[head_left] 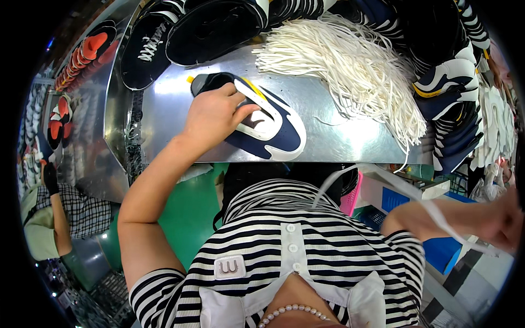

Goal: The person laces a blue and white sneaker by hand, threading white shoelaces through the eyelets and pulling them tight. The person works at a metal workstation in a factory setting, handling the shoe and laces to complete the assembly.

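A navy and white shoe upper (284, 143) with yellow trim lies on the metal tabletop (322, 139) in front of me. My left hand (210, 115) is closed on it, fingers curled over its opening and thumb pressed at the white eyelet edge. Far out to the right, my right hand (502, 223) is blurred by motion, its fingers closed. From it a white shoelace (402, 187) trails in a loose curve back past the table's front edge. Beyond the upper lies a big heap of white shoelaces (350, 65).
Dark shoe uppers (216, 33) line the table's far side, and one laced black upper (147, 49) lies at the far left. Nested navy and white uppers (454, 104) stand at the right. A co-worker's gloved hand (50, 177) shows at far left, near red uppers (85, 54).
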`<state>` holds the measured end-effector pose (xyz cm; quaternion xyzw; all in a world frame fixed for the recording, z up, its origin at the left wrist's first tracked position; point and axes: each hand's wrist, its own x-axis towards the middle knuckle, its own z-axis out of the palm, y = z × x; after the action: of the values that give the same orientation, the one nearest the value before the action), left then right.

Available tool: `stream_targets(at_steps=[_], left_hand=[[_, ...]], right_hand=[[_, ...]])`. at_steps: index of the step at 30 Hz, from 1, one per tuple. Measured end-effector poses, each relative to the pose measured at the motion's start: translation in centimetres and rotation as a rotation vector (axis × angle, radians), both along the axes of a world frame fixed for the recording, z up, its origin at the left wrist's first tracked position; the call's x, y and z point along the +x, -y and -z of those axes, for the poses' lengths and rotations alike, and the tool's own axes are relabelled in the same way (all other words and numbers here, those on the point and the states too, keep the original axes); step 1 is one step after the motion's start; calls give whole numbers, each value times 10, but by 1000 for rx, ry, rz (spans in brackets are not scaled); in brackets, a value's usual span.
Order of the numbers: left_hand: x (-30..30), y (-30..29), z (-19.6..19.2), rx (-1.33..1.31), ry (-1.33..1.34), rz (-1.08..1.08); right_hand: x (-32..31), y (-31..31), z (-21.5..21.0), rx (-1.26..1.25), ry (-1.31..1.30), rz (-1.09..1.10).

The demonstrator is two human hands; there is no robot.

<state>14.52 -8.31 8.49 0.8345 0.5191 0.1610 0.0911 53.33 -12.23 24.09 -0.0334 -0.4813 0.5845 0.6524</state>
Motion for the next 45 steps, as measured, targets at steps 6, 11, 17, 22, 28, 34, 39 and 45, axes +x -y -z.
stream_targets(at_steps=[6,11,17,22,28,34,39,45], left_hand=[[-9,-2,4,-960,222,-252],[2,6,30,-1323,1047,-537],[24,28,10,-1030,1359,-557],[27,39,34,-840,1462,-469],[35,44,30,-658,1366,-472],[32,51,29,-671,1272,-529],[36,51,21,-630,1262,-458],[39,57,23,-289,883,-288]], right_hand=[[-131,-16,196,-859,461,-91],[-180,-30,223,-807,542,-24],[-192,-17,216,-659,453,72],[-194,-17,214,-566,531,162],[-191,-16,210,-362,817,345],[-180,-9,184,-380,947,197],[-173,-13,184,-330,959,154],[-170,-25,181,-202,1091,198]])
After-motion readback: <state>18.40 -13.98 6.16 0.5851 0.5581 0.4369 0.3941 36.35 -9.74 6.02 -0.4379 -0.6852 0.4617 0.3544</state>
